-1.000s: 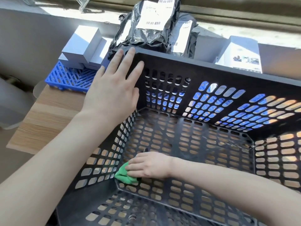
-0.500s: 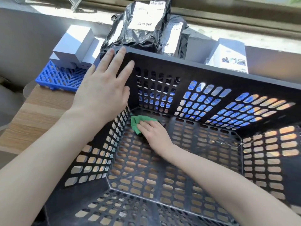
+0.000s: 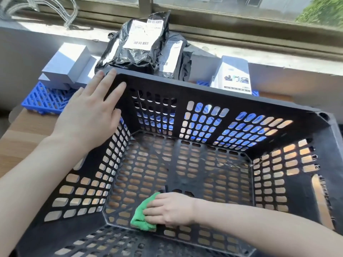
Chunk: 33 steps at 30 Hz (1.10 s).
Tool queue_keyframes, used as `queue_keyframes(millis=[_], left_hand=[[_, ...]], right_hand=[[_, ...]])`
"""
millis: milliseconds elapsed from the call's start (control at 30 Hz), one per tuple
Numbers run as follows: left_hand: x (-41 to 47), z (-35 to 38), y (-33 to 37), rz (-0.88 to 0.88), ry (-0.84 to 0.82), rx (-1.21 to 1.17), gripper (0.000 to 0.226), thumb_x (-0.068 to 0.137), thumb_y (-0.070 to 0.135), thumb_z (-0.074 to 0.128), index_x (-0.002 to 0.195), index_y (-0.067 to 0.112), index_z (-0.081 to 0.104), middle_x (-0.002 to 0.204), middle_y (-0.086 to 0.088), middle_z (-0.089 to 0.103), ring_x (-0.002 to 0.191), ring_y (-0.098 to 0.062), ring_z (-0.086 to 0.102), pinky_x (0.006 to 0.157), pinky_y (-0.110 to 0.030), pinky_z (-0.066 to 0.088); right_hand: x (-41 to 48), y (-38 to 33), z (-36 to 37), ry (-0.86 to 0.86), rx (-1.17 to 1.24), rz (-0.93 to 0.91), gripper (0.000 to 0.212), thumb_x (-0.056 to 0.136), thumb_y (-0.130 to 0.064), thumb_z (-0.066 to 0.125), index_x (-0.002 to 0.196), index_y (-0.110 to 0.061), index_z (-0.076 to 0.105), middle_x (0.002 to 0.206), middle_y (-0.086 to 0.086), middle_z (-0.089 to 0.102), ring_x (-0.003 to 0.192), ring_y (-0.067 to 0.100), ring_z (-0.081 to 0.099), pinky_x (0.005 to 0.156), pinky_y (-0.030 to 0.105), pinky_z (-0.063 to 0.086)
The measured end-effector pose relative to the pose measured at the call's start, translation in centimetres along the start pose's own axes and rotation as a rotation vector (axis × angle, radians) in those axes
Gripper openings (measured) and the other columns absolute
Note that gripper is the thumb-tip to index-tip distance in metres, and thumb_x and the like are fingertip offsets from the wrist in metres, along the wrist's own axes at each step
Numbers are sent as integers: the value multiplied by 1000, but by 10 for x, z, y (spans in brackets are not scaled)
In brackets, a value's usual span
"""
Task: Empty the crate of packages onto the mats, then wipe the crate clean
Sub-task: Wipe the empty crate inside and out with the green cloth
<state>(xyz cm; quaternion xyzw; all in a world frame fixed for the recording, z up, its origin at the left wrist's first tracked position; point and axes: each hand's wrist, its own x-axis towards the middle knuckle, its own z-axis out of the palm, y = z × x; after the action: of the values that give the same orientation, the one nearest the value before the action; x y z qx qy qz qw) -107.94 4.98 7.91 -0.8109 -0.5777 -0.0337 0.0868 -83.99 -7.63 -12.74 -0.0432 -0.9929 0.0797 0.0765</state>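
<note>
Wooden table (image 3: pixel 22 138), blue mat (image 3: pixel 44 101), black crate (image 3: pixel 204 88)

Hard sunlight from the window (image 3: pixel 241 6) ahead, glare on the sill (image 3: pixel 241 52), soft motion blur, wide-angle bowing at edges.

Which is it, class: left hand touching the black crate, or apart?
Touching: the head view shows the left hand lying flat, fingers straight, on the far-left rim corner of the crate.

Right hand (image 3: pixel 169 211) presses green cloth (image 3: pixel 143 217) on crate (image 3: pixel 204 86) floor; left hand (image 3: pixel 89 115) braces rim.
</note>
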Motion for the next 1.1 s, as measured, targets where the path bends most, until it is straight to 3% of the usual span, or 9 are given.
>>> queue_keyframes(millis=[100,200,300,467,600,667,767,867,1100], left_hand=[[-1,-2,1,-6,1,9,61,95,33,34,152,14,28,162,-12,14,149,-31,14,113,-56,31],[-1,-4,3,5,-5,23,66,90,38,26,151,12,31,161,-13,16,148,-33,16,112,-57,32],[-2,-5,3,19,-18,38,66,90,37,28,149,9,34,160,-15,19,147,-35,19,110,-58,34],[-1,-7,3,124,53,55,62,90,36,31,141,4,45,159,-18,18,149,-30,13,118,-51,22],[0,-5,1,-11,56,-68,69,87,39,47,151,19,31,156,-9,31,145,-28,26,108,-61,33],[3,-7,5,-107,67,-173,73,84,46,48,151,26,29,152,-5,37,144,-23,28,109,-63,30],[17,-15,24,-116,148,-309,72,79,53,43,144,22,42,139,-13,45,137,-35,34,110,-64,28],[32,-23,53,89,158,-311,68,82,48,42,142,16,46,147,-9,40,142,-32,31,115,-57,22],[64,-6,75,389,42,-301,69,86,47,41,151,26,33,159,7,27,148,-17,20,119,-55,10]], right_hand=[[-4,31,-6,31,-103,56,39,104,-13,24,110,-9,63,122,5,63,109,25,56,91,32,42],[-18,72,-22,108,-207,313,39,102,-15,28,100,-16,67,114,-1,66,101,20,60,85,29,40],[-31,102,-29,95,-272,524,25,91,-17,43,94,-18,68,106,-3,68,95,19,61,79,30,39],[-41,112,-42,128,-280,891,28,83,-14,38,84,-20,65,92,-2,67,87,20,61,74,31,45],[-21,96,-32,208,-175,1056,26,78,-14,43,81,-19,68,85,-3,68,83,20,63,69,28,49],[-5,92,-25,234,-100,1086,24,78,-16,45,83,-20,68,83,-4,68,81,20,62,68,27,50],[20,88,-16,242,-98,1054,22,83,-20,47,90,-21,68,90,-6,68,87,18,61,75,29,48],[40,82,-8,195,-134,978,26,85,-21,46,96,-19,69,105,-2,69,102,17,61,87,31,47],[6,85,-15,144,-242,997,20,90,-15,49,101,-16,66,113,1,66,105,19,60,84,30,50]])
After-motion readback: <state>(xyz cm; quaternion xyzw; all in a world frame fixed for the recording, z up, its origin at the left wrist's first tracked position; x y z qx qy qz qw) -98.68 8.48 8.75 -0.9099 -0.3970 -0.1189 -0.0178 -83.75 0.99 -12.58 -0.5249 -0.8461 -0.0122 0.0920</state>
